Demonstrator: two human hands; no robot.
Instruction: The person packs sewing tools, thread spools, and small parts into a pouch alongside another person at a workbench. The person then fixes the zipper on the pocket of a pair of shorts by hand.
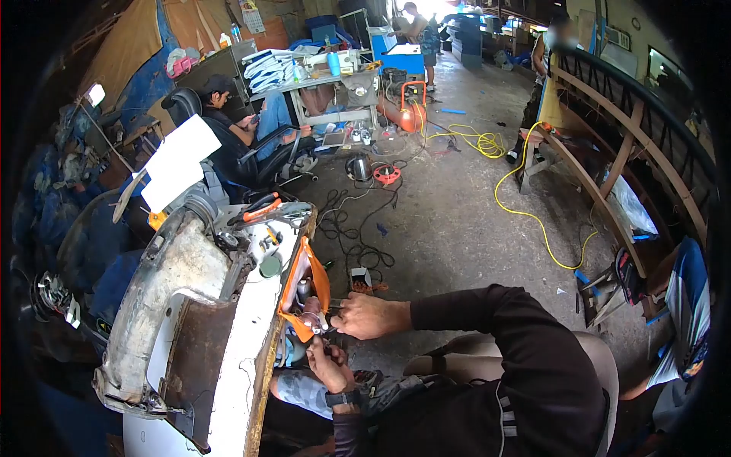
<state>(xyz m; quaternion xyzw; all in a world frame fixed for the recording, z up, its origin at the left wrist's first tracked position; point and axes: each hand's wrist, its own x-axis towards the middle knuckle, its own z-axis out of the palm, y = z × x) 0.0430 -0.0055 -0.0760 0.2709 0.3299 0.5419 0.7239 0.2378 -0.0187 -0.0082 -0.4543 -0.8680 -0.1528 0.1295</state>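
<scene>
My right hand [371, 316], reaching in from a dark sleeve, has its fingers closed at the edge of an orange pouch [320, 276]. Just below it, my left hand [330, 367], with a dark band at the wrist, has its fingers pinched together close to the pouch's lower corner. What either hand grips is too small to make out. Inside the pouch, which sits at the table's edge, are a brownish spool-like piece [311, 311] and some metal parts. An old metal sewing machine [179, 255] stands on the white-topped table [237, 365] to the left.
Orange-handled scissors [263, 206] and a round green-grey item [270, 266] lie on the tabletop. Dark cables [352, 242] and a yellow cord [533, 215] run over the floor. One person sits in a black chair [221, 148]; others stand farther back. A wooden frame [609, 129] is at right.
</scene>
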